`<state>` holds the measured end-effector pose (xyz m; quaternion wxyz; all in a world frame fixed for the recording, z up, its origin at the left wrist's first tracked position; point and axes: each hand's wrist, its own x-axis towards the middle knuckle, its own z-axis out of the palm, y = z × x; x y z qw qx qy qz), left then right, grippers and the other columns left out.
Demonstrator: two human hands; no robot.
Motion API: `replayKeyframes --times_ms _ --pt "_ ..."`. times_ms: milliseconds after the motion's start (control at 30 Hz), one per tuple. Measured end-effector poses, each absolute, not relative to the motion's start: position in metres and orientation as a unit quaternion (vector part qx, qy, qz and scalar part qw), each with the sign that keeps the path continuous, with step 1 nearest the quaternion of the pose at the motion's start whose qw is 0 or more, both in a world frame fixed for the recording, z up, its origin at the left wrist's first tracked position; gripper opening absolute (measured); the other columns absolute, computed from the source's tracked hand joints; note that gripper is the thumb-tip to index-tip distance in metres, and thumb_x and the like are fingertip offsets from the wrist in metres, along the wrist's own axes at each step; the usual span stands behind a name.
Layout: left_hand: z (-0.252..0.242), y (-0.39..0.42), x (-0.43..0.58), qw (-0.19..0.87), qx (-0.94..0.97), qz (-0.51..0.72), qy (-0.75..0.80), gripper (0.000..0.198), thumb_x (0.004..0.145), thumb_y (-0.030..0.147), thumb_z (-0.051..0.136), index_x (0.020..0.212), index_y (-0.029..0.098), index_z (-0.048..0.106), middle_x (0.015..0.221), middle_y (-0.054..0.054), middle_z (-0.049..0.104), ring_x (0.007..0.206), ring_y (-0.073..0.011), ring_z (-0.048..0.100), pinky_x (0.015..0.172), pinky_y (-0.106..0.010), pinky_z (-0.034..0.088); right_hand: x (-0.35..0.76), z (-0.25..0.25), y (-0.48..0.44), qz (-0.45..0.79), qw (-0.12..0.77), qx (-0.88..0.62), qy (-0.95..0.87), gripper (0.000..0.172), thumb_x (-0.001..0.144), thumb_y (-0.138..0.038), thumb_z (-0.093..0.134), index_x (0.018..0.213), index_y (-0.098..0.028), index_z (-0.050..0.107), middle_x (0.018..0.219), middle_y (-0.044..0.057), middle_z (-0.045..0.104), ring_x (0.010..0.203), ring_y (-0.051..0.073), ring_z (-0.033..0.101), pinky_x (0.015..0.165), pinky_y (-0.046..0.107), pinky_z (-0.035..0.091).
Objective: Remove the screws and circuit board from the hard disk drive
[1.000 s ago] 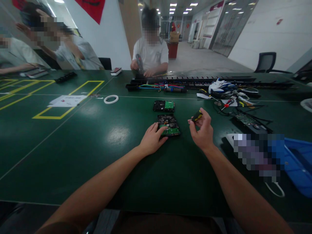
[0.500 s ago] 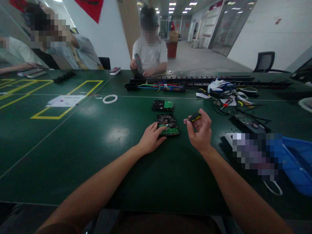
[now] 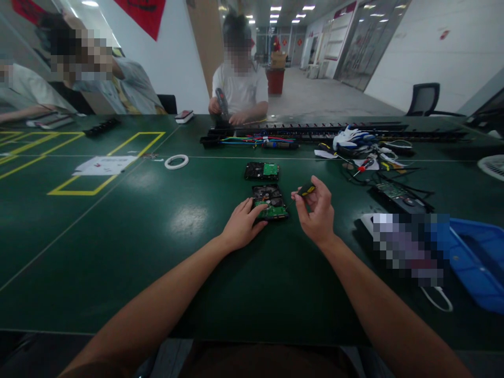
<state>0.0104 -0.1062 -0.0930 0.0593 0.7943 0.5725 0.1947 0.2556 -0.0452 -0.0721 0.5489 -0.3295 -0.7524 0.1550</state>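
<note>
On the green tabletop [image 3: 137,262], a hard drive [image 3: 271,201] lies between the two separated hands. The left hand [image 3: 243,223] rests against its left side, thumb over the green circuit board [image 3: 277,212]; whether it clamps, I cannot tell. Just right, the right hand [image 3: 318,215] grips a black-and-yellow screwdriver [image 3: 306,189]. Another hard drive [image 3: 262,170] lies just beyond.

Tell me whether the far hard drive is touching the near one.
Apart. The head view shows a thin strip of bare table between the far drive and the near drive.
</note>
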Motion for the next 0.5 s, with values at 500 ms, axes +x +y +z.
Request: replayKeyframes --times_ms 500 --pt "-0.093 -0.1065 0.0118 0.055 0.792 0.192 0.577 0.056 0.103 0.043 0.06 0.155 0.026 0.048 0.163 -0.016 0.044 0.157 -0.0356 0.035 0.125 -0.057 0.036 0.2558 -0.0734 -0.0448 0.147 0.536 -0.354 -0.752 0.067 0.103 -0.029 0.058 0.162 -0.032 0.026 0.147 0.015 0.06 0.113 0.029 0.075 0.098 0.052 0.066"
